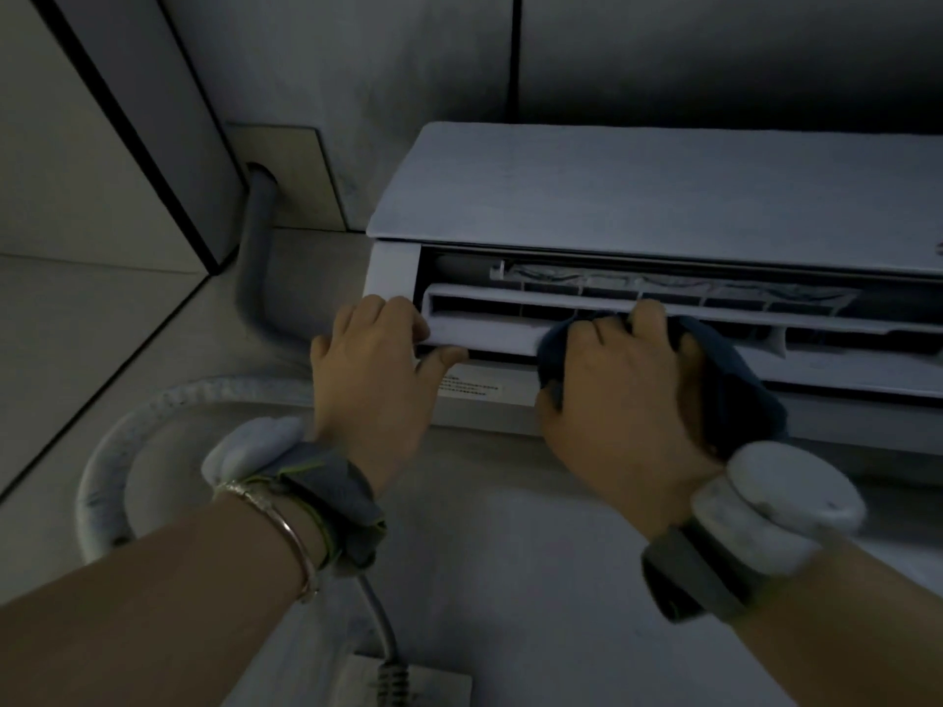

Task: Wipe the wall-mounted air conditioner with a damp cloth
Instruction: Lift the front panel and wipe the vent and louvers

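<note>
A white wall-mounted air conditioner fills the upper right of the head view, seen from below. Its outlet flap is swung open, showing dark vents behind. My left hand pinches the flap's left end, thumb under it and fingers over its edge. My right hand presses a dark blue cloth against the flap a little further right; the cloth bunches under the palm and trails off to the right. Both wrists carry strapped-on devices.
A grey pipe leaves a wall hole at the left and joins a white wrapped hose that loops below the unit. A power cable runs down to a wall socket plate. A dark-edged panel stands at the left corner.
</note>
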`<state>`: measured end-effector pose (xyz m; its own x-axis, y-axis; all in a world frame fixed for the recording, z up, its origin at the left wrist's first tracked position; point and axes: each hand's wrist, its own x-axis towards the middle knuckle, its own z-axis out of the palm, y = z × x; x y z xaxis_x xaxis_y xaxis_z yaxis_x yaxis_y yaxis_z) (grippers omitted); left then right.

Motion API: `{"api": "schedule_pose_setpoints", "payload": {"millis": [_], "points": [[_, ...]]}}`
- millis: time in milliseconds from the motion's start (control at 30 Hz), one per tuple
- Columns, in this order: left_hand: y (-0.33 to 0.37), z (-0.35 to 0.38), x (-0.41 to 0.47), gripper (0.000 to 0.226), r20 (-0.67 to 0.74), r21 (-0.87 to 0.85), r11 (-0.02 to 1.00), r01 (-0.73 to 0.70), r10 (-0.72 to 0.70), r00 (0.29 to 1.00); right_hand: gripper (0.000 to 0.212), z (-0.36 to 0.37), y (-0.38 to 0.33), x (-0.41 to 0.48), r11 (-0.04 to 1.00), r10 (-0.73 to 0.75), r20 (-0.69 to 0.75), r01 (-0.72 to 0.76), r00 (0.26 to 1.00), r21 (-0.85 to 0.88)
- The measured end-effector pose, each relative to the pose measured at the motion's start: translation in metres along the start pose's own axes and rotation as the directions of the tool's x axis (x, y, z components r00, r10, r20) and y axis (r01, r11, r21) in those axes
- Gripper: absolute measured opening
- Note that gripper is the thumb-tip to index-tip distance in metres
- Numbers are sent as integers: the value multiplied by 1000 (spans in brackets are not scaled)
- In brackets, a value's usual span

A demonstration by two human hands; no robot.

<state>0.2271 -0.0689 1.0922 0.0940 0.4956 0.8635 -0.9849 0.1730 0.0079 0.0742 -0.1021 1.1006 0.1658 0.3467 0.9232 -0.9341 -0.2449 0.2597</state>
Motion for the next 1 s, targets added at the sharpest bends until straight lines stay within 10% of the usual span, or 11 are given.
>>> {"api": "schedule_pose_setpoints", "payload": {"millis": [267,500,1000], "points": [[3,-6,7,31,-3,-31,997,66,-66,998,15,-8,-26,10,969,-94,-107,116,990,216],[3,-10,5,11,105,-27,997,66,-63,993,23,-7,-58,41,872,-400,173,315,900,375],[-3,-5,5,15,42,2,1000,30,-30,999,31,0,-50,45,830,-326,144,210,934,516]]}}
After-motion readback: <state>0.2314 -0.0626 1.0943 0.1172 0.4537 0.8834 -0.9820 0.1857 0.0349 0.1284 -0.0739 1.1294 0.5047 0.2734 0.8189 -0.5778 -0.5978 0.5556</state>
